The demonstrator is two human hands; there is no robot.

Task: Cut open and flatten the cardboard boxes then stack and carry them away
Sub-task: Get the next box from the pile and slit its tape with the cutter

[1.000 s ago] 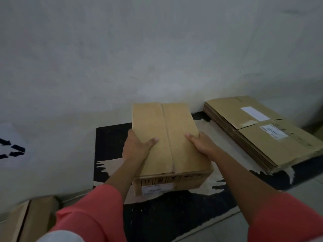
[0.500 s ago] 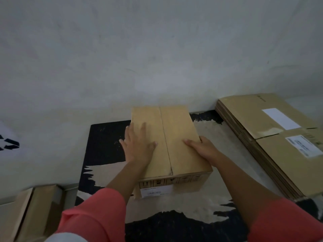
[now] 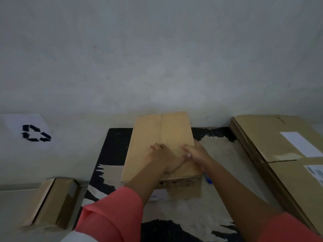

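Note:
A closed brown cardboard box point(image 3: 162, 131) sits on a black and tan mat point(image 3: 218, 154) against the wall, its top flaps meeting at a middle seam. My left hand point(image 3: 162, 158) lies on the box top at the near end of the seam, fingers resting on the cardboard. My right hand point(image 3: 196, 152) rests on the top by the right edge, its fingers touching my left hand. A stack of flattened cardboard boxes point(image 3: 272, 142) with white labels lies to the right. A small blue object point(image 3: 208, 179) lies on the mat under my right forearm.
A grey wall point(image 3: 157, 58) rises right behind the box. A smaller brown box point(image 3: 52, 201) lies at the lower left. A white sheet with a recycling symbol point(image 3: 35, 133) is on the wall at the left.
My left hand slid from the box's left half to the middle seam, close to my right hand. The right hand stayed at the right edge. The blue object now shows.

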